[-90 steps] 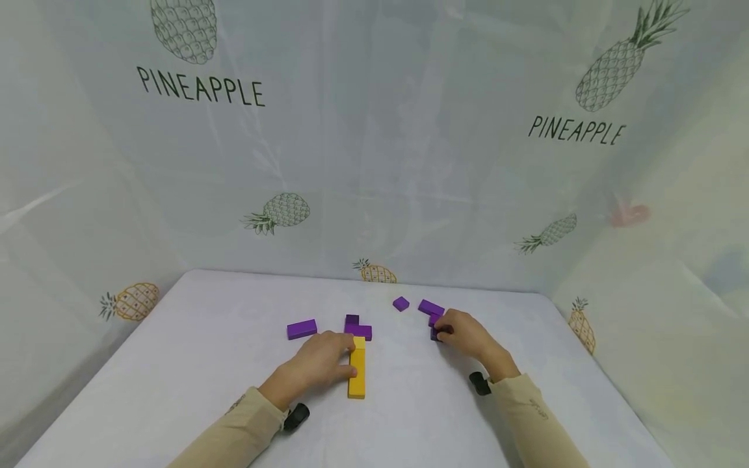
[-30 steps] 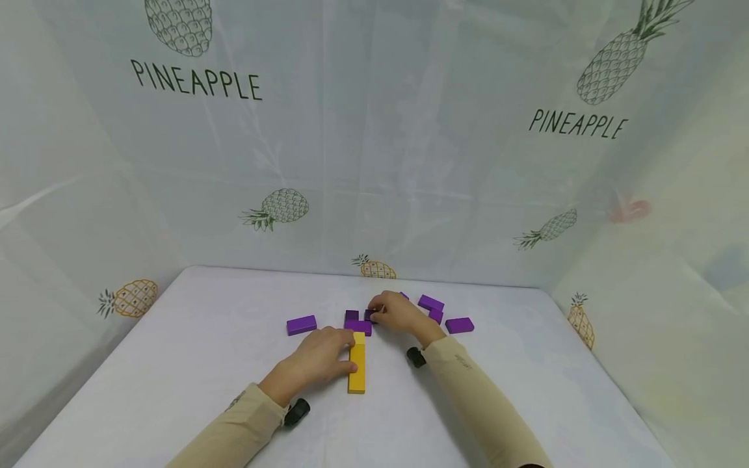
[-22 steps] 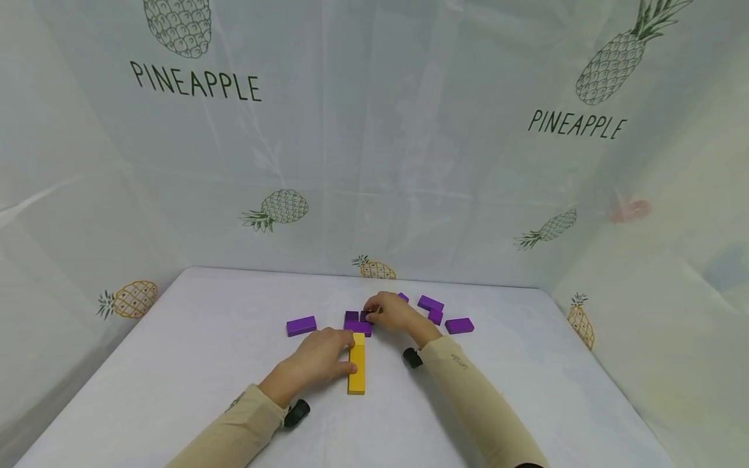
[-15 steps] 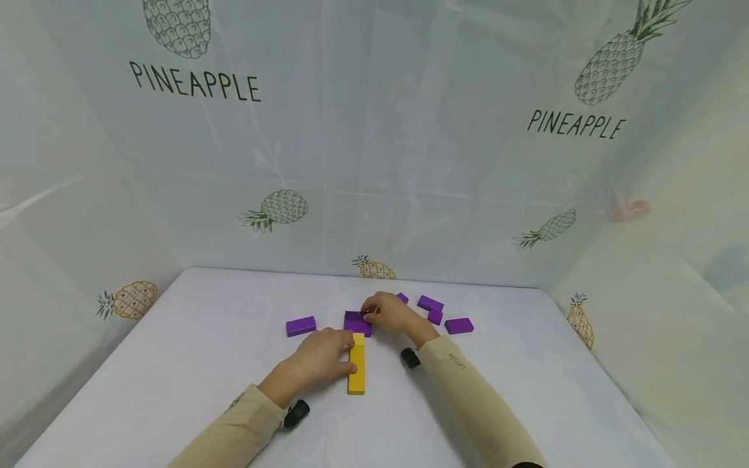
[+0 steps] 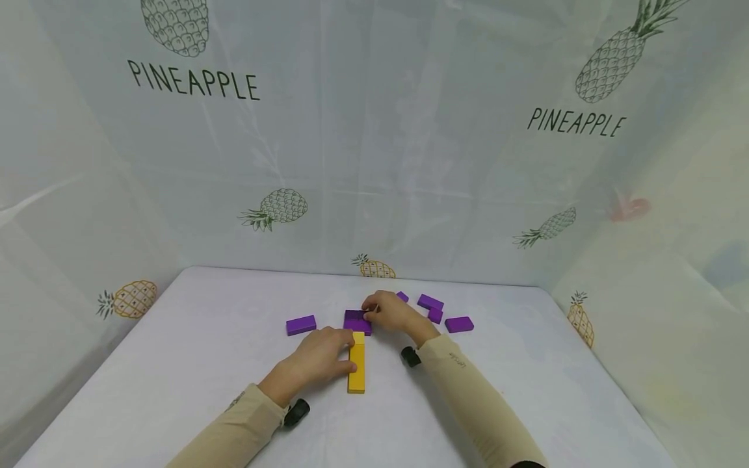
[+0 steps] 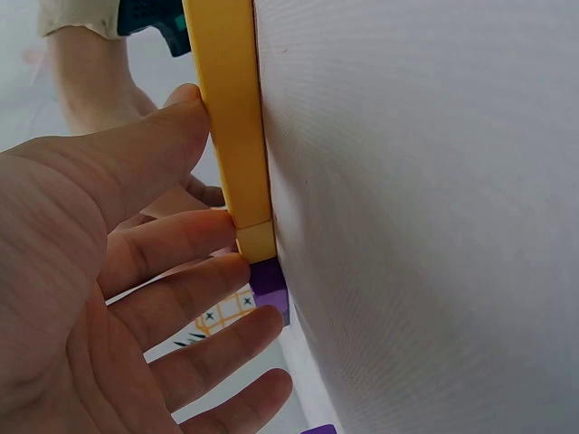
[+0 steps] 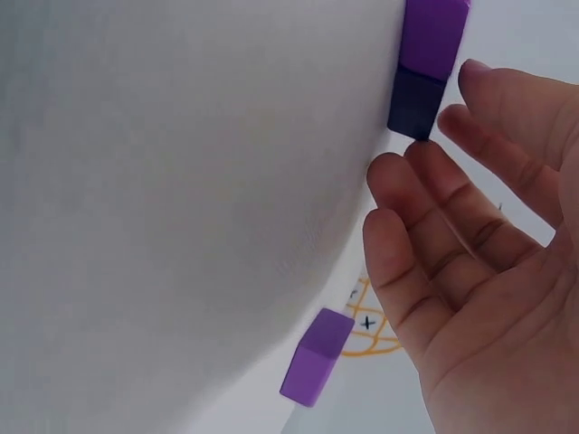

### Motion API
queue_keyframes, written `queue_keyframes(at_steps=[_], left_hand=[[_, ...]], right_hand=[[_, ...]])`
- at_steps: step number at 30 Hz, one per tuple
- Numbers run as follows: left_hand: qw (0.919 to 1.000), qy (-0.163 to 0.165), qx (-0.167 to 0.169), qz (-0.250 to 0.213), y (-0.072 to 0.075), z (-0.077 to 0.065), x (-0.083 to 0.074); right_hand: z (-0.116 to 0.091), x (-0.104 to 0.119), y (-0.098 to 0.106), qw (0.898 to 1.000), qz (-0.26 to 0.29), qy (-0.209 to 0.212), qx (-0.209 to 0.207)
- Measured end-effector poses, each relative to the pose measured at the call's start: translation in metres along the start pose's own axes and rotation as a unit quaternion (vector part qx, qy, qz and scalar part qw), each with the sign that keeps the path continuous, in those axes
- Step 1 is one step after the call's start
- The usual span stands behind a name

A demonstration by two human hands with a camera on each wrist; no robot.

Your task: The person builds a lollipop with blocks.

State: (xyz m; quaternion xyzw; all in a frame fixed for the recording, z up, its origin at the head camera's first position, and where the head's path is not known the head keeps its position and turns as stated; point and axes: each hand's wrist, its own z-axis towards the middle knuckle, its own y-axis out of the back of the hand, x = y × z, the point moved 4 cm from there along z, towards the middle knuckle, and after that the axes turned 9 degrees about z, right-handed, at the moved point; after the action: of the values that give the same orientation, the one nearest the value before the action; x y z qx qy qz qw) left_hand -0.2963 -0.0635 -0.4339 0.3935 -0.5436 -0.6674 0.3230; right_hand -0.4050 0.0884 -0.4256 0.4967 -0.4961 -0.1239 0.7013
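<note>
Yellow and set lengthwise, a bar [image 5: 356, 377] lies on the white bench [image 5: 205, 364] in the head view, with a paler yellow cube [image 5: 359, 338] at its far end and a purple block [image 5: 357, 328] just beyond. Two dark purple blocks [image 5: 352, 314] sit side by side along that block's far edge. The left hand [image 5: 316, 357] rests against the bar's left side; the right hand [image 5: 393, 312] is at the right-hand dark block. Other purple blocks [image 5: 430, 302] lie to either side.

In the left wrist view, thumb and fingertips touch bar and cube along one side, fingers extended, released.

In the right wrist view, bent fingers meet the dark block's end, thumb beside it; whether they grasp it, I cannot tell.
</note>
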Motion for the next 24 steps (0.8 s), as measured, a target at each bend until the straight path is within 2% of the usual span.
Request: queue_keyframes(at_steps=[6, 14, 24], left_hand=[[1.0000, -0.002, -0.002, 0.005, -0.0009, 0.0007, 0.0003], [1.0000, -0.003, -0.002, 0.006, -0.0010, 0.0010, -0.0007], [1.0000, -0.003, -0.006, 0.004, 0.0008, 0.0001, -0.0002]], right_hand=[[-0.0025, -0.0052, 0.0081, 1.000, -0.006, -0.006, -0.021], [-0.0017, -0.0092, 0.0033, 1.000, 0.002, -0.003, 0.007], [-0.0017, -0.0071, 0.0020, 1.000, 0.004, -0.017, 0.008]])
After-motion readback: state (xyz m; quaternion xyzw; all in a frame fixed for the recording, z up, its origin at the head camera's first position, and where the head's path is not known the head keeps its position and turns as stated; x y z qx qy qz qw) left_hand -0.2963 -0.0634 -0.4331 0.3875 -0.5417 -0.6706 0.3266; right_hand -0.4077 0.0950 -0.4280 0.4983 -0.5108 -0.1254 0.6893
